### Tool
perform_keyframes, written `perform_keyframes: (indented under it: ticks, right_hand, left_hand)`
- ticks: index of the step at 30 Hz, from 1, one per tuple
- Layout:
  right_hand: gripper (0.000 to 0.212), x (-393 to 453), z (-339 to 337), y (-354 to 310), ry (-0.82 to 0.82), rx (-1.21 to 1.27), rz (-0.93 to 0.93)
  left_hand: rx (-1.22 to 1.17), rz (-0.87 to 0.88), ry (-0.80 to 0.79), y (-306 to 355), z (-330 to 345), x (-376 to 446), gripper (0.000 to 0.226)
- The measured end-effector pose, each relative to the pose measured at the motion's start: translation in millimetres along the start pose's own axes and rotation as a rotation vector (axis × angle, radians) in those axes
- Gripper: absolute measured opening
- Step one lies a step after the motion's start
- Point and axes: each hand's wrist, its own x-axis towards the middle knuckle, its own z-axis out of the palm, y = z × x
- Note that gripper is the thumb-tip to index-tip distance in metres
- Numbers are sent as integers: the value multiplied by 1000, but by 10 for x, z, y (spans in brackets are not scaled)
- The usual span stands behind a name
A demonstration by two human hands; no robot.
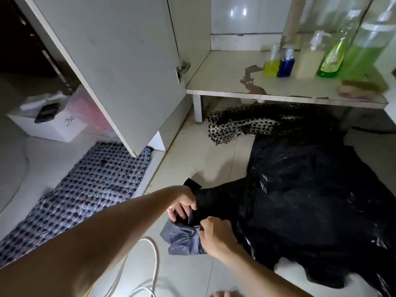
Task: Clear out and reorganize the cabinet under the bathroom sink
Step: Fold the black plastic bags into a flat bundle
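Observation:
A big black plastic bag lies spread on the tiled floor below the open cabinet. My left hand grips the bag's near edge, fingers curled round the black plastic. My right hand pinches a crumpled grey-blue plastic bag at the black bag's mouth. The cabinet shelf is stained and carries several bottles: a small yellow one, a small blue one, a cream pump bottle and a tall green one. A sponge lies at the shelf's right front.
The cabinet door stands open at the left. A checked mat lies on the floor at left, another checked cloth under the shelf. A white box sits far left. A white cable loops near me.

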Motion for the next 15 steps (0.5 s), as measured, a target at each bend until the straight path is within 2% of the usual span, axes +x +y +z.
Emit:
perform_keyframes:
  ticks: [4, 7, 9, 11, 12, 13, 15]
  right_hand:
    - [33, 247, -599, 7, 156, 252, -3]
    - [30, 355, -1380, 64, 241, 379, -49]
    - [35, 318, -1978, 126, 302, 451, -56]
    - [29, 213, -2547, 207, 371, 541, -69]
    - [22, 124, -2805, 258, 402, 598, -65]
    - [18, 32, -3038, 321, 434, 650, -53]
    - [24, -153, -3418, 484, 500, 715, -35]
  left_hand:
    - [-206, 307, 98, 195, -467, -514, 36]
    - [-285, 537, 245, 356, -783, -981, 34]
    - [-183, 661, 345, 478, -894, -1266, 67]
    - [-168, 768, 351, 622, -969, -1526, 100]
    - [-182, 807, 341, 705, -988, -1657, 101]
    - [-162, 857, 344, 792, -1004, -1771, 90]
    - [-91, 932, 373, 979, -996, -1972, 60]
